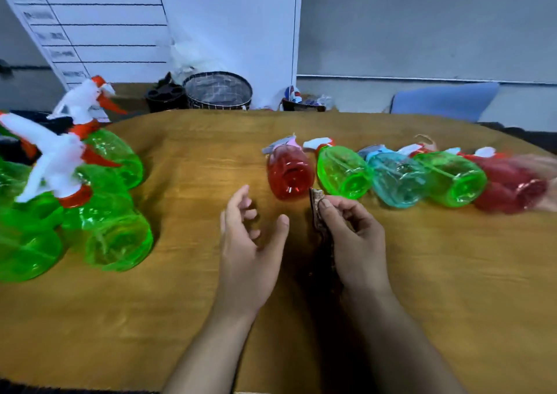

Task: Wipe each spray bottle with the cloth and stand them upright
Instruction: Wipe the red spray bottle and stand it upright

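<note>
Here, a row of lying spray bottles along the counter's (301,273) far edge; nearest red bottle (290,174) looks empty, light, slick, best taken round the belly. Left hand (250,243) grip wide, empty. Right hand (351,237) pinching the limp cloth (318,209).

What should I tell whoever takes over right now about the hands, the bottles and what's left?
Left hand: open, holding nothing, near the red bottle.
Right hand: pinches the cloth.
Done, apparently: a group of green bottles stands upright at the table's left.
Left: five bottles lying in a row: red, green, blue, green, red. Wipe each and stand it up. Another hand, blurred, is at the far-right red one.
</note>
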`<state>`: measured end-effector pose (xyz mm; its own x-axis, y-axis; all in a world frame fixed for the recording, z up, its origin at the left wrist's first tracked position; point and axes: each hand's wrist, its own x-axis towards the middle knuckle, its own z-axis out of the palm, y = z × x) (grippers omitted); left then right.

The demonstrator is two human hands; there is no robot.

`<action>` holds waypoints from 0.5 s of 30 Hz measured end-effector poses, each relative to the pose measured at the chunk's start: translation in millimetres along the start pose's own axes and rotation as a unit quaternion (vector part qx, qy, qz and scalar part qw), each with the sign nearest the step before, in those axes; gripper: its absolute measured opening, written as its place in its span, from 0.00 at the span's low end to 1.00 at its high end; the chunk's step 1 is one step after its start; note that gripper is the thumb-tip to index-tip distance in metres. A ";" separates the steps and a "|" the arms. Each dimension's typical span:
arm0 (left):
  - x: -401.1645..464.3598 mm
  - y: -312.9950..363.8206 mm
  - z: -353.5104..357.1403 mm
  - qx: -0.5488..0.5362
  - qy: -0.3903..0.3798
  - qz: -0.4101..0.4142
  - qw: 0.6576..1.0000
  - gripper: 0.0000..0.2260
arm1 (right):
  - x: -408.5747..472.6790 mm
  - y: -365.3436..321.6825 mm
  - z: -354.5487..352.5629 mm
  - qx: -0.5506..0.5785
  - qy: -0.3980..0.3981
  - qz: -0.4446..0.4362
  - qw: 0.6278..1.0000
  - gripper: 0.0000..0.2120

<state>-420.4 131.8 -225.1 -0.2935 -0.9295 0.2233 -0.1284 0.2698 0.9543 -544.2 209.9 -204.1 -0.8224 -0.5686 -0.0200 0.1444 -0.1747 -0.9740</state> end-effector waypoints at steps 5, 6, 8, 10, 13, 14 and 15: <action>38.8 4.7 34.0 0.094 0.005 0.051 0.994 0.41 | 14.7 -0.1 -29.1 -0.020 0.012 -0.004 1.000 0.03; 46.1 6.2 40.8 0.115 0.003 0.068 0.991 0.43 | 17.2 -0.4 -34.6 -0.016 0.009 0.000 1.000 0.03; 58.2 9.5 53.8 0.156 -0.006 0.087 0.984 0.47 | 21.4 -1.5 -42.3 -0.001 0.003 0.008 1.000 0.03; 66.4 11.5 65.0 0.184 -0.018 0.101 0.978 0.48 | 25.1 -0.6 -47.4 0.015 -0.004 0.015 1.000 0.03; 73.8 8.6 68.6 0.219 -0.022 0.114 0.969 0.44 | 25.5 2.8 -44.9 -0.004 -0.015 0.003 1.000 0.03; 75.7 8.0 66.8 0.229 -0.023 0.117 0.966 0.42 | 24.4 4.6 -44.2 -0.015 -0.014 -0.005 1.000 0.03; 77.3 8.6 64.5 0.232 -0.023 0.117 0.965 0.40 | 23.2 5.2 -44.3 -0.019 -0.011 -0.013 1.000 0.03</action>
<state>-505.3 78.5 -212.5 -0.4057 -0.8203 0.4031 -0.4614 0.5645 0.6844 -586.9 231.4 -219.7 -0.8130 -0.5821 0.0109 0.1007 -0.1590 -0.9821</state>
